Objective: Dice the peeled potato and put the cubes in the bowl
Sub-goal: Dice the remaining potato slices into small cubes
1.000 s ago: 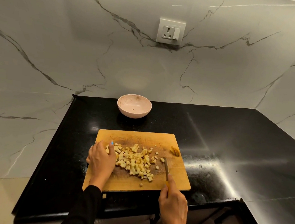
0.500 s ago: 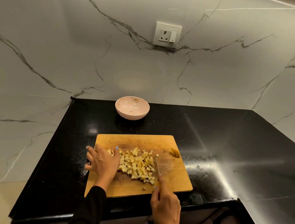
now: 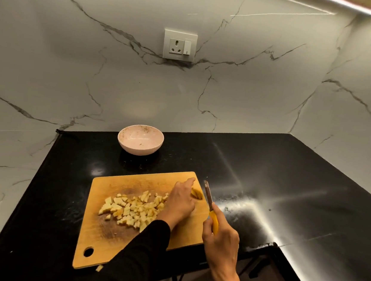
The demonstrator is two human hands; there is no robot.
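Note:
A pile of pale potato cubes (image 3: pixel 132 209) lies in the middle of the wooden cutting board (image 3: pixel 108 243). My left hand (image 3: pixel 180 201) reaches across the pile to the board's far right corner, fingers extended over a small yellowish potato piece (image 3: pixel 197 194). Whether it grips the piece is unclear. My right hand (image 3: pixel 220 244) is closed on the yellow handle of a knife (image 3: pixel 208 197), blade pointing away, just off the board's right edge. An empty pink bowl (image 3: pixel 140 139) stands behind the board near the wall.
The black counter (image 3: pixel 287 194) runs right into a corner with marble walls. One stray cube (image 3: pixel 99 268) lies at the counter's front edge below the board. A wall socket (image 3: pixel 180 45) is above the bowl. A dark recess opens below the counter's front right.
My left hand crossed from the board's left side over the cubes to its far right corner. My right hand lifted the knife off the board and moved it right.

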